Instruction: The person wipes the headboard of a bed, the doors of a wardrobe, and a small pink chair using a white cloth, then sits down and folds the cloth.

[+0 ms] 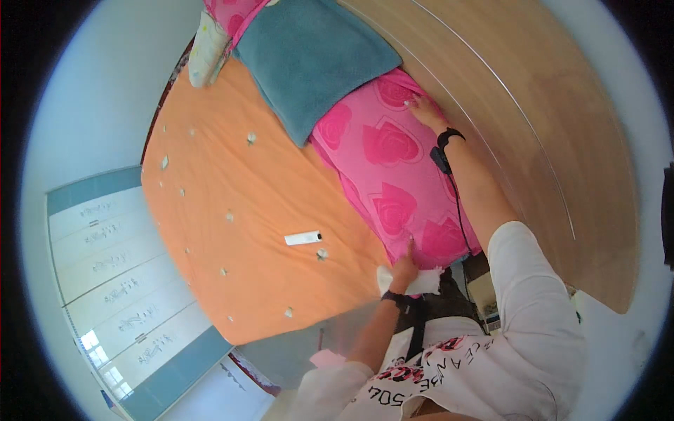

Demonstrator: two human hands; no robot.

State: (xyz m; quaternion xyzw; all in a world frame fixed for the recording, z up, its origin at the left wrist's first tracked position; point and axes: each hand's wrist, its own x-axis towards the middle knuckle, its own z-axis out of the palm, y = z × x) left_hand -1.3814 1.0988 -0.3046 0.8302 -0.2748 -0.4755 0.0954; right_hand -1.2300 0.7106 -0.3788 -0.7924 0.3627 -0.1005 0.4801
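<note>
A pink folded quilt [385, 144] with darker rose-and-heart prints lies in a long strip along the right side of the bed. My right hand [425, 114] rests on its far right edge, fingers stretched out over the fabric. At the near end of the quilt, my left hand [404, 269] lies on the cloth with a finger extended forward. Neither hand visibly grips the fabric. A teal folded blanket [319, 67] sits against the quilt's far end. Beneath them spreads an orange bed sheet [232, 179] with small pale flower prints.
A white remote-like object [302, 238] lies on the sheet. At the far left corner is a white patterned bundle [208, 50] beside more pink cloth [235, 12]. A wooden panel [554, 126] runs along the right. White-and-blue cabinet doors [119, 274] stand at left.
</note>
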